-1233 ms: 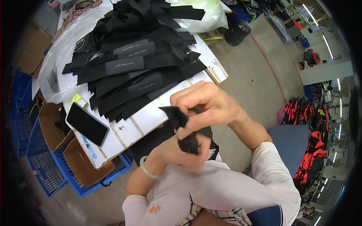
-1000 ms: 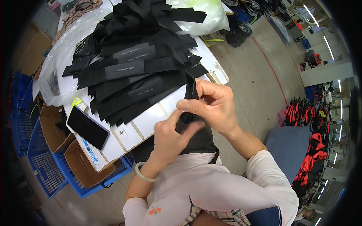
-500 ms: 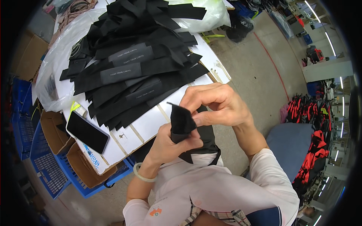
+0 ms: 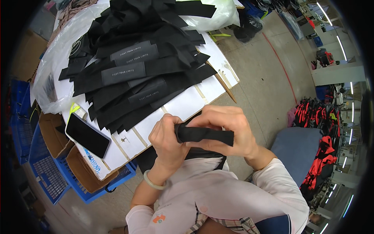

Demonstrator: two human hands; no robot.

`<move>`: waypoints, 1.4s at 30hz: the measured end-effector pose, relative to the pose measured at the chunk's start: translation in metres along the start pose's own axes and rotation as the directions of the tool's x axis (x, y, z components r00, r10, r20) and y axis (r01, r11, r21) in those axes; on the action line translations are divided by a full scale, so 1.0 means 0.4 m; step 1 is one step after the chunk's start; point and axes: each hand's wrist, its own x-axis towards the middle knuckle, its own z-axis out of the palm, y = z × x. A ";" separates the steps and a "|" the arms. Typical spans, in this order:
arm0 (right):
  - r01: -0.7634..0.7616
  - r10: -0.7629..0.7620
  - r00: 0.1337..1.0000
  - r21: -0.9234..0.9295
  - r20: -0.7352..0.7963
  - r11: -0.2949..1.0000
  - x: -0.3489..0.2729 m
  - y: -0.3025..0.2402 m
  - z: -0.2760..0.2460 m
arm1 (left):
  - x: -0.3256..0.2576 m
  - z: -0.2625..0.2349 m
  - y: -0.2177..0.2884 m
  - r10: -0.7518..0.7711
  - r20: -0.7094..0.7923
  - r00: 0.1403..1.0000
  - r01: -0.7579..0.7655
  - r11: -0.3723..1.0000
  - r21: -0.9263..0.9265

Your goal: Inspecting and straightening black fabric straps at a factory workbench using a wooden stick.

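Note:
Both hands hold one black fabric strip (image 4: 204, 134), folded or rolled into a short band, just off the near edge of the white table (image 4: 183, 103). My left hand (image 4: 168, 141) grips its left end in a closed fist. Around its right end wraps my right hand (image 4: 230, 128), fingers curled over the top. More black fabric hangs below the hands against my light shirt. A large heap of black fabric strips (image 4: 136, 66) with grey label patches covers the table beyond.
A black phone (image 4: 87, 135) lies at the table's left corner beside a yellow-green tag. Cardboard boxes (image 4: 58, 142) and blue crates (image 4: 43, 171) stand left of the table. Clear plastic bags (image 4: 212, 15) lie behind the heap. Red and black items (image 4: 317, 117) are stacked at right.
The strip was held upright and loosely unfolded in front of me; now it is turned sideways and bunched into a tight band between both hands, which sit a little lower.

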 end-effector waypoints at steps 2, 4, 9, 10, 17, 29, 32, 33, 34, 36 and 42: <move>0.027 -0.027 1.000 0.008 -0.012 1.000 -0.016 0.008 0.010 | -0.006 0.005 -0.001 0.022 -0.014 1.000 -0.022 0.999 0.024; -0.008 0.007 1.000 -0.014 -0.022 1.000 -0.037 0.014 0.026 | -0.012 0.011 0.005 0.048 0.031 0.998 -0.046 0.998 -0.049; 0.092 -0.066 0.989 -0.198 0.134 0.976 -0.011 0.030 -0.009 | -0.034 0.001 -0.005 0.057 0.147 0.987 -0.053 0.998 -0.029; 0.208 -0.195 0.974 -0.115 0.114 0.971 -0.012 0.040 -0.011 | -0.030 -0.006 0.003 0.042 0.170 0.985 -0.026 0.995 -0.100; -0.104 0.085 0.980 0.100 0.181 0.989 -0.063 0.040 -0.023 | 0.009 -0.050 0.022 -0.009 0.408 0.913 0.183 0.903 -0.388; 0.076 -0.044 0.986 -0.198 0.159 0.977 -0.081 0.048 0.024 | -0.016 -0.011 0.004 0.117 0.276 0.954 -0.090 0.990 -0.109; 0.299 -0.305 0.952 -0.139 -0.023 0.944 -0.070 0.064 0.010 | -0.007 -0.016 0.036 -0.024 0.247 0.969 0.108 0.937 -0.333; 0.305 -0.310 0.950 -0.135 -0.023 0.943 -0.068 0.063 0.009 | -0.007 -0.020 0.037 -0.024 0.244 0.970 0.106 0.939 -0.327; 0.355 -0.362 0.932 -0.127 -0.037 0.926 -0.066 0.058 0.009 | -0.007 -0.024 0.038 -0.003 0.277 0.961 0.102 0.934 -0.343; 0.420 -0.425 0.904 -0.106 -0.030 0.901 -0.066 0.051 0.001 | -0.010 -0.029 0.033 0.071 0.283 0.957 0.049 0.917 -0.395; 0.385 -0.381 0.912 -0.008 -0.154 0.923 -0.075 0.047 0.007 | -0.001 -0.036 0.044 0.101 0.288 0.952 0.028 0.911 -0.412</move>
